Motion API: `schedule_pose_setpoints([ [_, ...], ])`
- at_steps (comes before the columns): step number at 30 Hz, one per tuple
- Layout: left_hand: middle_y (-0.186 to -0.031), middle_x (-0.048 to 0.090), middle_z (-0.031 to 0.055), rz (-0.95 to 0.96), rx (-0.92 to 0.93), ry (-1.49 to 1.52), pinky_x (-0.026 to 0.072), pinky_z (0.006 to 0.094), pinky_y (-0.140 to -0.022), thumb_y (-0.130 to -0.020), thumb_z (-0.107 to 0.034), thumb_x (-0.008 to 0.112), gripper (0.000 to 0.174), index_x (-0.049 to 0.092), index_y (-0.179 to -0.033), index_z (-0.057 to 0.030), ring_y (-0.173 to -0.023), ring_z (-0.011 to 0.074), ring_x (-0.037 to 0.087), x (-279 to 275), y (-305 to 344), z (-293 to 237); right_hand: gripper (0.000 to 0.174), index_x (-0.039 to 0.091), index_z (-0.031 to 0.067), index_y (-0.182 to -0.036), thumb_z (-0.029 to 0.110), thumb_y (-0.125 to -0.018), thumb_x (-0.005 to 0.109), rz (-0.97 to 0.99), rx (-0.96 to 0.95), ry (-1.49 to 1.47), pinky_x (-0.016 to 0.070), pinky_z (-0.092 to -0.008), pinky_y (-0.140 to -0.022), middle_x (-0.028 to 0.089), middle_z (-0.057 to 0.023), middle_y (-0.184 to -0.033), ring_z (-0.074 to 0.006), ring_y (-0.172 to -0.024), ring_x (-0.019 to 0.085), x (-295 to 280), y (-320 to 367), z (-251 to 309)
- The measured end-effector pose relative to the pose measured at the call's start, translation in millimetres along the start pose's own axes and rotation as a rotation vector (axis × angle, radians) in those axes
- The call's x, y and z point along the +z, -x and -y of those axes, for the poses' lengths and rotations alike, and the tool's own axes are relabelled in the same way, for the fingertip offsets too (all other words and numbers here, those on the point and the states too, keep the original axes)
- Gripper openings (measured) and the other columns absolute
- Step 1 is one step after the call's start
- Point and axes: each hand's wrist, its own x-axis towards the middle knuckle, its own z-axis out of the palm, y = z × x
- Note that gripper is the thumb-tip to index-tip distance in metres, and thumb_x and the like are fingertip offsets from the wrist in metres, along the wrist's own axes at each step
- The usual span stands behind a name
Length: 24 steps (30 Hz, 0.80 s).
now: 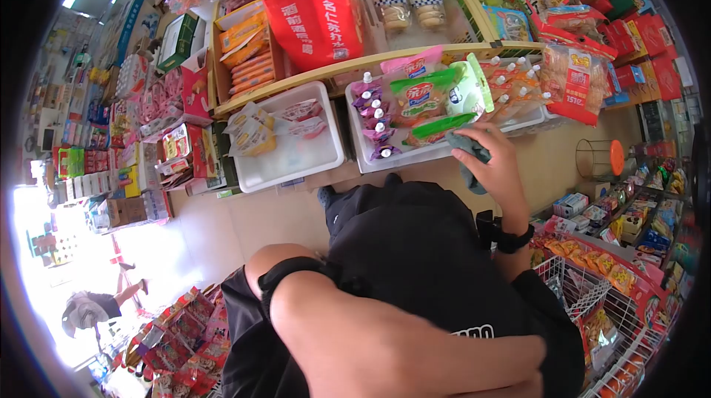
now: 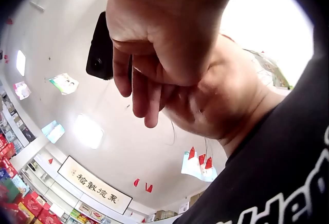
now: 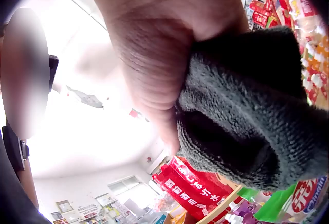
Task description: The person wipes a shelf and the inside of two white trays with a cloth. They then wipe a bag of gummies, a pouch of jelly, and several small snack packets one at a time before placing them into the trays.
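Observation:
My right hand (image 1: 498,165) grips a bunched dark grey cloth (image 1: 472,155) by the front edge of a white bin (image 1: 364,163). In the right wrist view the fluffy cloth (image 3: 241,105) folds out from under the palm. Inside the bin are purple spouted pouches (image 1: 374,120), green snack bags (image 1: 422,96) and orange spouted pouches (image 1: 511,83). The cloth overlaps the front green bag (image 1: 442,128) in the head view. My left hand (image 2: 159,54) is raised close to the face and neck, its fingers hanging loosely bent with nothing held.
Left of the bin, a white tray (image 1: 285,168) contains several packets. A wooden shelf rim (image 1: 326,65) runs behind, with a red bag (image 1: 311,20) above. White wire baskets (image 1: 622,339) stand at my right. A person (image 1: 92,309) is near the bright doorway.

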Motion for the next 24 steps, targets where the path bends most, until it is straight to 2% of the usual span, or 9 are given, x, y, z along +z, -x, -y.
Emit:
schedule_pose_setpoints([
  [2,-0.062,0.061,0.0078,-0.160,0.028,-0.184,0.0504,0.0290,-0.051,-0.067,-0.008,0.067,0.007,0.067,-0.062,-0.0029,-0.055,0.0160,0.056,12.0,3.3,-1.7,0.029,0.068,0.0036,-0.101,0.012,-0.075,0.077,0.008,-0.014,-0.022,0.0497,-0.0335,-0.076,0.063,-0.0111,-0.097,-0.0249,-0.086,0.063,0.2,0.6,0.1],
  [5,-0.063,0.062,0.0067,-0.071,0.146,-0.075,0.0493,0.0273,-0.051,-0.069,-0.005,0.063,0.007,0.068,-0.064,-0.0053,-0.056,0.0155,0.057,-15.3,11.9,4.8,0.030,0.068,0.0044,-0.101,0.014,-0.074,0.078,0.005,-0.038,-0.005,0.0498,-0.0328,-0.076,0.063,-0.0103,-0.097,-0.0242,-0.085,0.064,-6.1,-2.9,1.2],
  [6,-0.062,0.058,0.0049,0.222,-0.204,0.049,0.0429,0.0247,-0.047,-0.064,-0.011,0.064,0.005,0.065,-0.066,-0.0071,-0.053,0.0157,0.053,-43.1,-0.8,-14.8,0.030,0.068,0.0044,-0.101,0.014,-0.074,0.078,0.003,-0.040,0.000,0.0498,-0.0328,-0.076,0.063,-0.0103,-0.097,-0.0242,-0.085,0.064,-10.8,-4.9,3.4],
  [7,-0.085,0.071,0.0023,0.533,0.124,0.070,0.0492,0.0267,-0.065,-0.081,-0.012,0.066,0.007,0.073,-0.081,-0.0094,-0.072,0.0126,0.063,-76.5,13.5,11.9,0.030,0.068,0.0051,-0.101,0.016,-0.076,0.077,0.020,-0.055,0.004,0.0501,-0.0331,-0.076,0.063,-0.0100,-0.097,-0.0246,-0.086,0.064,-17.6,-8.6,8.4],
  [8,-0.081,0.069,0.0085,0.444,-0.163,0.005,0.0520,0.0332,-0.058,-0.075,-0.001,0.058,0.012,0.070,-0.078,0.0005,-0.066,0.0194,0.064,-72.9,14.2,1.1,0.029,0.068,0.0059,-0.101,0.018,-0.077,0.077,0.038,-0.074,0.007,0.0503,-0.0334,-0.076,0.063,-0.0096,-0.098,-0.0251,-0.087,0.064,-24.7,-13.5,14.2],
  [11,-0.079,0.066,0.0068,0.850,-0.512,-0.259,0.0495,0.0359,-0.062,-0.068,-0.005,0.058,0.019,0.067,-0.084,-0.0029,-0.073,0.0271,0.063,-107.5,39.5,35.1,0.026,0.067,0.0079,-0.101,0.021,-0.079,0.074,0.322,-0.277,0.057,0.0505,-0.0350,-0.079,0.061,-0.0094,-0.099,-0.0263,-0.091,0.063,-33.6,-38.9,41.4],
  [15,-0.085,0.067,0.0117,0.839,-0.878,-0.634,0.0499,0.0424,-0.074,-0.064,0.004,0.050,0.030,0.069,-0.084,-0.0075,-0.083,0.0335,0.063,-154.8,152.3,92.9,0.026,0.067,0.0097,-0.101,0.023,-0.080,0.073,0.749,-0.397,-0.184,0.0494,-0.0365,-0.083,0.060,-0.0108,-0.101,-0.0285,-0.095,0.062,24.7,-38.0,44.6],
  [19,-0.087,0.067,0.0116,0.686,-1.231,-1.004,0.0494,0.0433,-0.076,-0.071,0.004,0.050,0.028,0.070,-0.086,-0.0079,-0.087,0.0343,0.062,-190.6,227.9,107.0,0.028,0.067,0.0096,-0.105,0.025,-0.081,0.072,0.780,-0.325,-0.396,0.0492,-0.0371,-0.083,0.061,-0.0115,-0.101,-0.0308,-0.094,0.061,99.5,-30.5,53.7],
  [24,-0.099,0.060,0.0120,0.366,-1.181,-1.426,0.0453,0.0424,-0.084,-0.073,0.003,0.050,0.035,0.063,-0.104,-0.0072,-0.098,0.0333,0.056,-243.4,269.4,94.9,0.030,0.067,0.0100,-0.106,0.024,-0.081,0.072,0.743,-0.220,-0.372,0.0492,-0.0367,-0.083,0.061,-0.0105,-0.101,-0.0302,-0.093,0.061,138.5,-35.1,67.5],
])
